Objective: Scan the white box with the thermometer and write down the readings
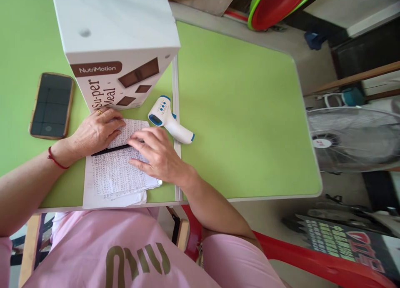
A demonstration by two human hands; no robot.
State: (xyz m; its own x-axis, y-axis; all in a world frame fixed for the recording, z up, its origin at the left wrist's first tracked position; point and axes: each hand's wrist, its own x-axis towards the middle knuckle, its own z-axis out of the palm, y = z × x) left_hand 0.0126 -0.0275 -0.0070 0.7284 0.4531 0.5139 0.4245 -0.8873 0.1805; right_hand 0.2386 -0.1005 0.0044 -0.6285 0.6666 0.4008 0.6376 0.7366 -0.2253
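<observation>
Sheets of handwritten paper (121,175) lie stacked on the green table, close to its front edge. Across them rests a black pen (108,150). My left hand (98,131) lies on the upper left of the sheets, fingers stretched and slightly bent, holding nothing visible. Over the right side of the paper is my right hand (156,154), its thumb apart from the fingers; the fingertips are at the pen's right end and hide it. Just beyond that hand lies a white and blue infrared thermometer (171,121).
A tall white NutriMotion box (118,25) stands behind the papers. On the left lies a smartphone (51,104). The green table (243,113) extends right past a seam. Beyond its right edge stands a fan (353,140); a red chair (306,254) is below.
</observation>
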